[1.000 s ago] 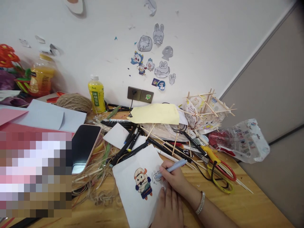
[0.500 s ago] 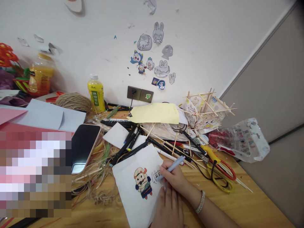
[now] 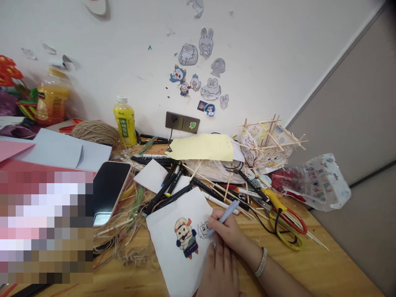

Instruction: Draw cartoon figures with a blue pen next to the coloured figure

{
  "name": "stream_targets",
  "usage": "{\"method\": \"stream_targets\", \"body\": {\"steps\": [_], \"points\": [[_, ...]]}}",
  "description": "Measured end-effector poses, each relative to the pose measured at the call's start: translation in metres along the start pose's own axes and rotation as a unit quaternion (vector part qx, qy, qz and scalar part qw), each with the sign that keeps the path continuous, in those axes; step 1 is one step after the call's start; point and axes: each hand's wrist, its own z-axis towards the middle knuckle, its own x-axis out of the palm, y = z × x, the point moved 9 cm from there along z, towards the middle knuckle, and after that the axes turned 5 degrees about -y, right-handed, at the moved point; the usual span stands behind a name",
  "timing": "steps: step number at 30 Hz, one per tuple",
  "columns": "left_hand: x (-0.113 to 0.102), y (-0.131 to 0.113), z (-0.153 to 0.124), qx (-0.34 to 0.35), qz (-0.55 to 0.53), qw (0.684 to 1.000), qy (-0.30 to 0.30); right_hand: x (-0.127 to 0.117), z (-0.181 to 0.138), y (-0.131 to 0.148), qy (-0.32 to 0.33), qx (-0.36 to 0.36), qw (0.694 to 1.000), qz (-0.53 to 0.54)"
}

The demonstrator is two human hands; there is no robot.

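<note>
A white sheet of paper (image 3: 168, 243) lies on the wooden table, tilted a little. On it is a coloured cartoon figure (image 3: 186, 238), and just right of that a small black line drawing (image 3: 203, 229) of a face. My right hand (image 3: 227, 229) grips a light blue pen (image 3: 228, 211), whose tip is down at the lower right of the line drawing. Below it, my left hand (image 3: 219, 270) rests flat on the paper's right edge, fingers stretched out. The right wrist carries a silvery bracelet (image 3: 261, 262).
A phone (image 3: 113, 192) and tangled twine (image 3: 133, 253) lie left of the paper. Behind it are several markers (image 3: 175, 181), thin wooden sticks and a yellow sheet (image 3: 204, 147). Scissors (image 3: 287, 222) and a plastic bag (image 3: 324, 185) are at right; a yellow bottle (image 3: 125, 121) stands near the wall.
The blue pen has become steeper and its tip has shifted slightly right and down. More black lines show in the small drawing. My left hand stays where it was.
</note>
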Motion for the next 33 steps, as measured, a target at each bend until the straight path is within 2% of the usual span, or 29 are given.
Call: {"method": "stream_targets", "body": {"steps": [7, 11, 17, 33], "points": [[-0.0043, -0.0004, 0.0024, 0.003, 0.009, 1.0, -0.001, -0.0004, -0.0002, -0.004, -0.004, 0.01, 1.0, 0.012], [0.0002, -0.0002, 0.0009, 0.0, 0.013, 1.0, 0.004, 0.0035, -0.0017, -0.0037, 0.017, 0.022, 0.999, 0.018], [0.0014, -0.0005, -0.002, 0.001, 0.014, 1.0, -0.016, 0.0003, -0.0006, -0.0049, 0.005, 0.014, 1.0, 0.012], [0.0006, -0.0003, -0.0002, 0.004, 0.01, 1.0, 0.002, -0.0013, 0.0002, -0.0029, -0.008, 0.004, 1.0, 0.016]]}}
